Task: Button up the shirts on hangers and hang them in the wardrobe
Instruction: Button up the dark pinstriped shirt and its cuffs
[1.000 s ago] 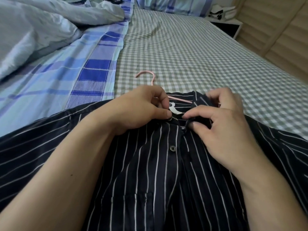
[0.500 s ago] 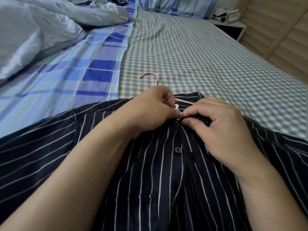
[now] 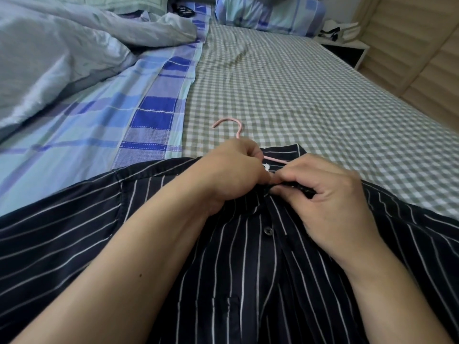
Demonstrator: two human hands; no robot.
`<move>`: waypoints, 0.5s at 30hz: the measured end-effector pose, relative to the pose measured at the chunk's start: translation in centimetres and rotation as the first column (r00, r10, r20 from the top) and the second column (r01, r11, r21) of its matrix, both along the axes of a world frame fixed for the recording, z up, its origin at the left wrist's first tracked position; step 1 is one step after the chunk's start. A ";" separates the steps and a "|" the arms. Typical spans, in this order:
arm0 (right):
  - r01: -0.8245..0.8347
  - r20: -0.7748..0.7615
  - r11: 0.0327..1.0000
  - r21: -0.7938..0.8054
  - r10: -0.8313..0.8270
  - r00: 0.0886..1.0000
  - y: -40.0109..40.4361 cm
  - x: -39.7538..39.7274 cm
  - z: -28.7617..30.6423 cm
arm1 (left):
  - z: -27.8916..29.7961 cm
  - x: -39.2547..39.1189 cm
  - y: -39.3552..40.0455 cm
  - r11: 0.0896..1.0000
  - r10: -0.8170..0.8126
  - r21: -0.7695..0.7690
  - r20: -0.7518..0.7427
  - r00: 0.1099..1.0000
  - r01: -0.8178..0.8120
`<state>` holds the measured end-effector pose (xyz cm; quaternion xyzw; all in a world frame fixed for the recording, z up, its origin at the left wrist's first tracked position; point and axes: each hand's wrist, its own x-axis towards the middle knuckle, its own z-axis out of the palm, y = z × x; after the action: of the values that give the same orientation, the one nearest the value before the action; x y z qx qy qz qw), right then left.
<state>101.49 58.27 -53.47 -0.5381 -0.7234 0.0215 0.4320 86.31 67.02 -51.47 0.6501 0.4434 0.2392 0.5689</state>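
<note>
A dark navy shirt with thin white stripes lies flat on the bed, front up, on a pink hanger whose hook sticks out past the collar. My left hand pinches the left edge of the collar opening. My right hand pinches the right collar edge, and the fingertips of both hands meet at the top button. That top button is hidden under my fingers. One button lower on the placket is fastened. A chest pocket shows near the bottom.
The bed has a green-and-white checked sheet. A blue plaid cover and a rumpled grey duvet fill the left side. Pillows lie at the head. A white nightstand and wooden panelling stand on the right.
My right hand has moved left to the collar centre and both hands have closed together over the top button. The view has tilted up a little.
</note>
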 end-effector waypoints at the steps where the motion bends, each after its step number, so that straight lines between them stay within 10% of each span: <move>1: 0.004 -0.004 1.000 0.000 -0.004 1.000 0.0 0.0 0.0 | 0.0 0.0 0.0 1.000 0.005 -0.017 0.019 1.000 -0.004; 15: 0.026 0.013 1.000 -0.004 -0.026 1.000 -0.1 0.0 -0.3 | 0.0 -0.5 0.3 0.997 -0.063 -0.052 0.025 0.998 0.065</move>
<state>101.44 58.20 -53.73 -0.5487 -0.7190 0.0139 0.4262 85.77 67.29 -51.47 0.6458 0.4219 0.2165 0.5984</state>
